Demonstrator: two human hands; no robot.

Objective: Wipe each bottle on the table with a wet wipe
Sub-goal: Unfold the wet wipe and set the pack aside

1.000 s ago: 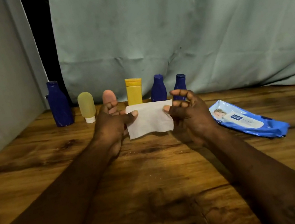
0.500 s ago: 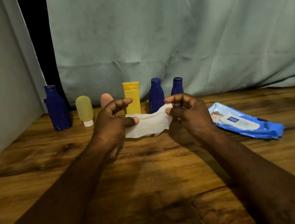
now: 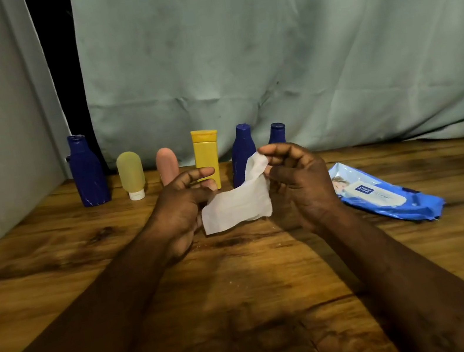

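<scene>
Over the middle of the brown wooden worktop point(image 3: 243, 282) I see both bare hands raised, with the thin white wet wipe point(image 3: 237, 203) hanging between them. My view shows the right hand point(image 3: 299, 179) pinching the wipe's upper corner between thumb and curled forefinger, so the sheet droops down and to the left from that grip. The left hand point(image 3: 180, 206) has its back to the camera and its forefinger stretched out. The wipe's lower left edge lies against this hand, but I cannot tell whether the hand grips it or only touches it.

Behind the hands, six bottles stand upright in a row along the far edge. From left to right they are:
- a tall dark blue plastic bottle point(image 3: 87, 173)
- a pale yellow-green rounded tube on a white cap point(image 3: 131, 173)
- a pink rounded tube point(image 3: 166, 164)
- a flat yellow plastic bottle point(image 3: 206, 152)
- a medium dark blue bottle point(image 3: 243, 149)
- a small dark blue bottle point(image 3: 276, 133)

The wipe touches none of them, though its raised corner overlaps the medium blue bottle in my view.

Right of the right hand, a blue soft pack of wipes point(image 3: 382, 192) lies flat on the worktop. A creased grey-green cloth backdrop point(image 3: 263, 46) hangs behind the row.
</scene>
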